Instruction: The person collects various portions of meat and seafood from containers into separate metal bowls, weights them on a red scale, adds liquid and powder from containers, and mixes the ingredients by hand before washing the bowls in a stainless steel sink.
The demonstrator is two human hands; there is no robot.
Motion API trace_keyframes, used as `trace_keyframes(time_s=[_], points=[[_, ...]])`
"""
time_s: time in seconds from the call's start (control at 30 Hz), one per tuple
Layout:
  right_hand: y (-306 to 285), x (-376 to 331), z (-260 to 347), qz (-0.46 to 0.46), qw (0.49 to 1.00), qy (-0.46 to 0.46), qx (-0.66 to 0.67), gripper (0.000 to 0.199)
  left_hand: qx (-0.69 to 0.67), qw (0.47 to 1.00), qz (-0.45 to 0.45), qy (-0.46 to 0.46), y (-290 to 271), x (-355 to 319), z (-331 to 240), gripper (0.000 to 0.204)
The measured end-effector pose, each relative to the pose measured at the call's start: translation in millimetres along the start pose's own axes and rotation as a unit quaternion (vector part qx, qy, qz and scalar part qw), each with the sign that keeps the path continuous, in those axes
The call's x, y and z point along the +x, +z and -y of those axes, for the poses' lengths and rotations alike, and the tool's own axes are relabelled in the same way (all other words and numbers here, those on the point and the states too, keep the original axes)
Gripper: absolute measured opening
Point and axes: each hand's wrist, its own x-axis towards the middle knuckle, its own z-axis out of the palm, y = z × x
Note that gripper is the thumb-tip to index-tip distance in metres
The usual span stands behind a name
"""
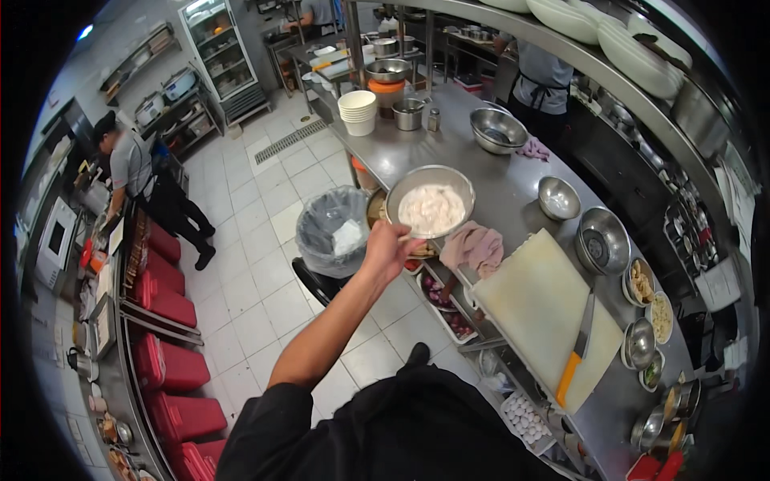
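My left hand (388, 252) is closed on the near rim of a round metal bowl (468, 197), at the edge of the steel counter. Pale pinkish, wet-looking food (431, 210) fills much of the bowl; its kind I cannot make out. Just right of the bowl lies a crumpled pink cloth (473, 248). A white cutting board (529, 297) rests nearer to me, with an orange-handled knife (571, 377) lying across its right part. My right hand is out of the picture.
A lined trash bin (313, 232) stands on the floor left of the counter. Metal bowls (603, 240) and food dishes (639, 282) line the right side. Red bins (164, 365) stand far left, where a person (132, 172) works. Another person (544, 76) stands beyond the counter.
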Motion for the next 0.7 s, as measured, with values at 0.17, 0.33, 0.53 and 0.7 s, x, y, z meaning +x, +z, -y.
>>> trace_keyframes(time_s=[0.17, 0.33, 0.53, 0.7], points=[[44, -4, 22, 0.003, 0.994, 0.027, 0.103, 0.018, -0.057, 0.997, 0.049, -0.017, 64, 83, -20, 0.019], [84, -3, 13, -0.023, 0.978, 0.094, 0.184, 0.019, -0.053, 0.996, 0.067, 0.005, 129, 192, -31, 0.024], [128, -83, -30, -0.12, 0.938, 0.106, 0.307, 0.016, -0.122, 0.987, 0.093, 0.051, 202, 408, 8, 0.025], [205, -192, -60, -0.231, 0.89, 0.106, 0.379, 0.015, 0.545, 0.69, 0.142, 0.454, 173, 614, -7, 0.028]])
